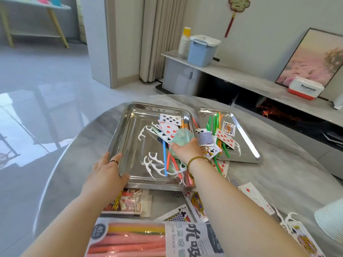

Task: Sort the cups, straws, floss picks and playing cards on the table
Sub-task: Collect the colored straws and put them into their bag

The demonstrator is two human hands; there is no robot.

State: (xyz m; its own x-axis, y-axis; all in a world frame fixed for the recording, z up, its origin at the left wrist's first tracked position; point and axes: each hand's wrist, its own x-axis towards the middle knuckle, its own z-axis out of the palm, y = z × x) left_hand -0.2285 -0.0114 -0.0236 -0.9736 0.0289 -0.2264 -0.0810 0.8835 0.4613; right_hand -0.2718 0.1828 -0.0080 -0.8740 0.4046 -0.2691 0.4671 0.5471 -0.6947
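On the grey marble counter point(78, 156), the left grip point(105, 173) clasps the near left corner of the large steel tray point(133, 141), with the thumb hooked over the rim and the fingers along the front edge. Inside this tray lie white floss picks point(151, 162) and a blue straw point(164, 156) with red and orange ones beside it. Several face-up playing cards point(169, 125) sit toward its far right.

Over the tray's right side is the right grip point(185, 151), with a braided bracelet point(196, 160) at its wrist. It is wrapped round a translucent green cup point(181, 138), over the straws and cards.

Just beside the large tray's right rim stands the small steel tray point(249, 143). It holds green straws point(210, 123), more cards and a floss pick at its near right.

Nearer the person, a card box point(128, 201) lies by the large tray's front edge, with a straw packet point(130, 240) in front of it. Loose cards point(179, 214) and loose floss picks point(289, 217) spread out to the right.
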